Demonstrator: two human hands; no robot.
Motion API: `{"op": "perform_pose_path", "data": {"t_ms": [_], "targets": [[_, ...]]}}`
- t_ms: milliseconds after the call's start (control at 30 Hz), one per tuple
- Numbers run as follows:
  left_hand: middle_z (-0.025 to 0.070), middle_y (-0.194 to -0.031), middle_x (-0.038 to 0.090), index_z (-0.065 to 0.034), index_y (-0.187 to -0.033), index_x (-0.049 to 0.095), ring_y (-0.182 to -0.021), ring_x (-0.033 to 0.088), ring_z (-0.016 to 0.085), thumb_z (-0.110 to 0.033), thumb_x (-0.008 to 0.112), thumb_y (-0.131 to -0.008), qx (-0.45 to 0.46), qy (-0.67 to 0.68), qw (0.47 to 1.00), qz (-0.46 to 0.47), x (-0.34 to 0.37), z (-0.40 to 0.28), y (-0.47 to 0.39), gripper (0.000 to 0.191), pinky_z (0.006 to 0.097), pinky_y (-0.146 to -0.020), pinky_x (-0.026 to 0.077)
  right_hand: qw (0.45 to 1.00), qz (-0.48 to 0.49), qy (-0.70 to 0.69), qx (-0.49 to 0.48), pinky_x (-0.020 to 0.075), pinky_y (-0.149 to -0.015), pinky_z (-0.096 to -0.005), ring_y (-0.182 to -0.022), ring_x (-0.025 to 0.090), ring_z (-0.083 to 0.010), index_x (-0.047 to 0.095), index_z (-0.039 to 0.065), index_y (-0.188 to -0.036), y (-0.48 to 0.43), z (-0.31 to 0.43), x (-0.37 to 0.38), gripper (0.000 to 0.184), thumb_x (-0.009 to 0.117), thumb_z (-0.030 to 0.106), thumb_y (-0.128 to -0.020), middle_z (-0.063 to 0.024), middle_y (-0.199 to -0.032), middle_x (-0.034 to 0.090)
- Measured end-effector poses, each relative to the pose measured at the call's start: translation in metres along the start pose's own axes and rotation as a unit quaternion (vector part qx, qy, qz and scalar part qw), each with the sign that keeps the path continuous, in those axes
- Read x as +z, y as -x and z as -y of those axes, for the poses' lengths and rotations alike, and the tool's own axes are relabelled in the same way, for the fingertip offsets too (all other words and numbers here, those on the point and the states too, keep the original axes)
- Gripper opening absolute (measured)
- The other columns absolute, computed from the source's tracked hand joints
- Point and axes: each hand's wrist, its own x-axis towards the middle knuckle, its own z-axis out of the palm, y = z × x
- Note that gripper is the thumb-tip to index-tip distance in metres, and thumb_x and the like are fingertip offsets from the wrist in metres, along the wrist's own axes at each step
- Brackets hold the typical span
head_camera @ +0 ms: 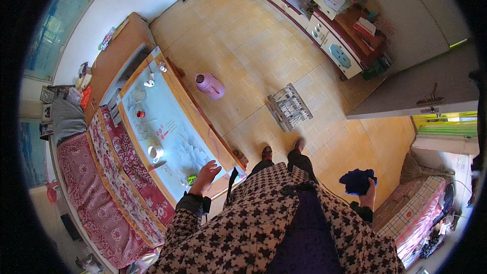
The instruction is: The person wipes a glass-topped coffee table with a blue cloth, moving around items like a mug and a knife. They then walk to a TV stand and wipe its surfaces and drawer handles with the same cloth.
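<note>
In my right hand (368, 189) is a bunched dark blue cloth (355, 182), held out over the tiled floor on the right. My left hand (207, 176) has nothing in it, its fingers apart above the near end of a glass-topped coffee table (179, 121). Close to that hand, a small bright green object (191, 179) lies on the glass. Farther along stand a white mug (155, 153), a small red cup (140, 114) and a pair of glasses (143, 135). Small glass items (161, 67) sit at the table's far end.
A pink thermos flask (210, 85) stands on the floor beside the table. A low folding stool (290, 107) is just ahead of my feet. On the left runs a sofa with patterned red covers (102, 205); a cabinet (327, 38) and an open door (418, 83) are on the right.
</note>
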Motion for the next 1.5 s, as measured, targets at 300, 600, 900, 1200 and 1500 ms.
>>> {"op": "perform_pose_path", "data": {"t_ms": [300,600,900,1200,1500], "targets": [[0.0262,-0.128,0.057,0.0074,-0.138,0.04,-0.119,0.057,0.032,-0.037,0.068,-0.089,-0.04,0.009,0.998,-0.053,0.027,-0.029,-0.016,0.072,0.0388,-0.096,0.046,0.998,0.037,0.042,-0.017,0.0517,-0.093,-0.0408,-0.11,0.059,-0.0269,0.058,0.003,-0.122,-0.079,0.059,0.079,0.043,0.064,0.029,-0.089,-0.0109,-0.121,0.061],[0.0221,-0.132,0.054,0.0048,-0.14,0.038,-0.121,0.054,0.027,-0.031,0.067,-0.091,-0.033,0.141,0.987,-0.067,0.095,-0.067,-0.036,0.067,0.0371,-0.1,0.045,0.969,0.096,0.222,-0.04,0.0429,-0.104,-0.0365,-0.116,0.055,-0.0247,0.051,0.004,-0.129,-0.17,0.154,0.166,0.044,0.062,0.013,-0.087,-0.0103,-0.128,0.057],[0.0225,-0.132,0.056,0.0018,-0.141,0.039,-0.121,0.056,0.03,-0.037,0.07,-0.088,-0.14,0.102,0.983,-0.062,0.096,-0.05,-0.036,0.073,0.0375,-0.096,0.048,0.94,0.148,0.306,-0.022,0.0507,-0.09,-0.0306,-0.104,0.062,-0.0194,0.057,0.005,-0.125,-0.18,0.175,0.265,0.051,0.066,0.036,-0.086,-0.0079,-0.121,0.064],[0.0247,-0.13,0.055,0.0046,-0.137,0.041,-0.12,0.056,0.032,-0.034,0.07,-0.089,-0.066,0.117,0.987,-0.084,-0.022,-0.036,-0.104,0.069,0.0386,-0.098,0.047,0.958,0.108,0.264,-0.025,0.0508,-0.093,-0.0349,-0.106,0.062,-0.0245,0.055,0.007,-0.124,-0.108,0.116,0.369,0.047,0.068,0.029,-0.084,-0.0101,-0.119,0.063],[0.0223,-0.121,0.062,0.0057,-0.132,0.045,-0.113,0.061,0.029,-0.033,0.068,-0.089,-0.033,0.123,0.981,-0.146,-0.079,-0.019,-0.11,0.062,0.0363,-0.093,0.05,0.96,0.142,0.238,-0.027,0.0496,-0.096,-0.0387,-0.105,0.062,-0.0267,0.055,0.007,-0.124,-0.101,0.087,0.432,0.048,0.07,0.026,-0.082,-0.0099,-0.117,0.064]]}}
